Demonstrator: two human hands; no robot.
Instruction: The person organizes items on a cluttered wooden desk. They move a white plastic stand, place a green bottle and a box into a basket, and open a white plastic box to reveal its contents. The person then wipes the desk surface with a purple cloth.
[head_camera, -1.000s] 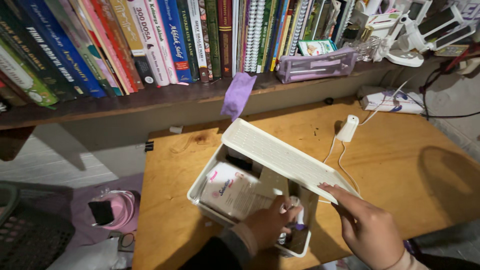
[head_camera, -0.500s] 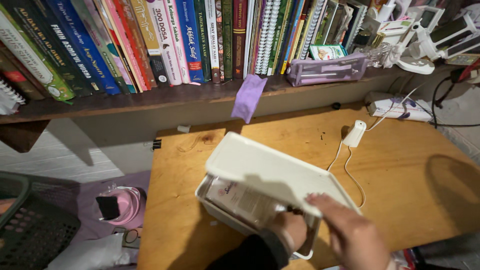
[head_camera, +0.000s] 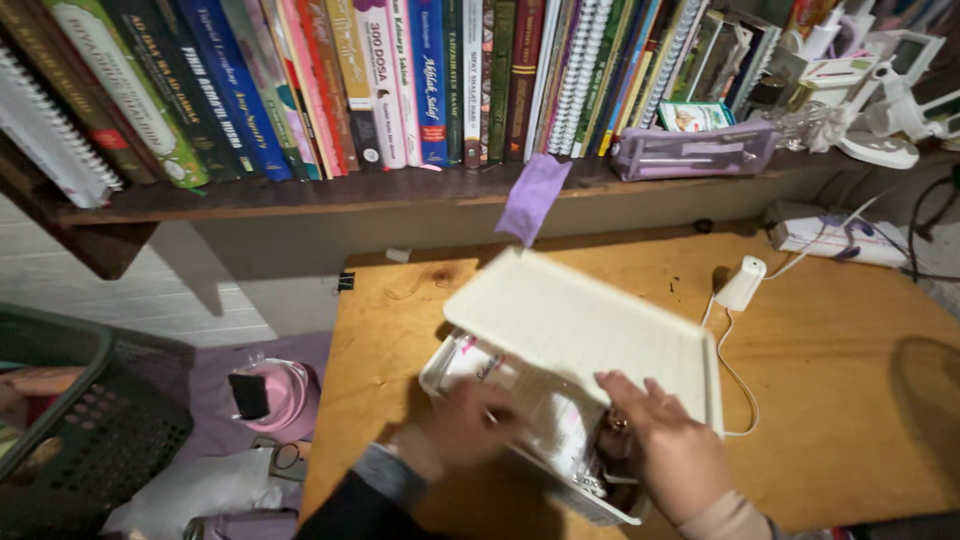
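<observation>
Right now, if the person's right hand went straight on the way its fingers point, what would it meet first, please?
Probably the white lid: the right hand already rests its fingertips on the lid's near edge, over the white box.

A lidded box (head_camera: 560, 400) sits on the table (head_camera: 850, 400), below the bookshelf (head_camera: 330, 190).

Setting was a home study corner. A low wooden desk (head_camera: 860, 400) stood against a wall. A dark wooden shelf (head_camera: 300, 195) ran along the far side, packed with upright books (head_camera: 330, 90) and spiral notebooks (head_camera: 575, 75). A power strip (head_camera: 820, 238) and white charger (head_camera: 741, 283) lay far right. A dark laundry basket (head_camera: 90, 430) sat on the floor, near left.
</observation>
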